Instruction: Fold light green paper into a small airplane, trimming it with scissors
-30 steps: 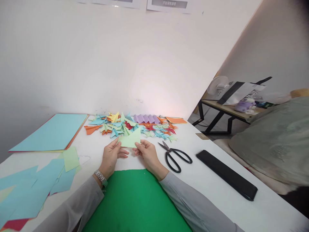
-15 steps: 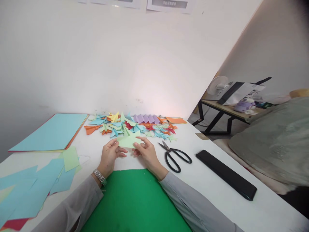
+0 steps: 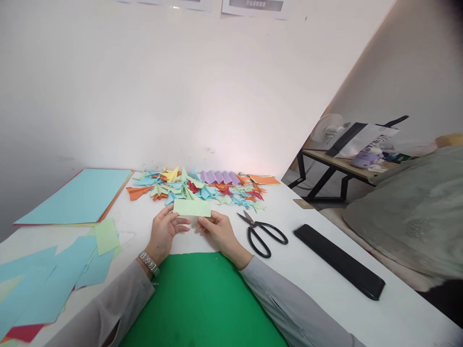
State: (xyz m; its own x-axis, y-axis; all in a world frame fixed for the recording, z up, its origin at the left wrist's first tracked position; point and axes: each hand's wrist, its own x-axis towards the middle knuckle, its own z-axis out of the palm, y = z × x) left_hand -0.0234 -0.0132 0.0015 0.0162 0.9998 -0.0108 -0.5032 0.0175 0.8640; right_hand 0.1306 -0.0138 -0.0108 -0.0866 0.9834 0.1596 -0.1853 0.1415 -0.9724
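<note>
A small rectangle of light green paper (image 3: pixel 192 207) is held up between both hands, above the white table. My left hand (image 3: pixel 164 233) pinches its left end between thumb and fingers. At the lower right corner, my right hand (image 3: pixel 219 231) grips it with the thumb in front; some fingertips are hidden behind the sheet. Just behind the paper lies a heap of folded paper planes (image 3: pixel 173 185) in several colours. Black-handled scissors (image 3: pixel 255 224) rest with blades apart to the right of my right hand.
A green mat (image 3: pixel 198 299) lies below my forearms. Cut blue and green paper pieces (image 3: pixel 68 270) spread at the left, before a stack of coloured sheets (image 3: pixel 79 195). On the right are a long black case (image 3: pixel 338 260) and a seated person (image 3: pixel 412 217).
The green paper, whose upper edge showed raised points half a second ago, now appears as a flat rectangle. My right fingers have shifted from its upper right edge towards its lower right corner.
</note>
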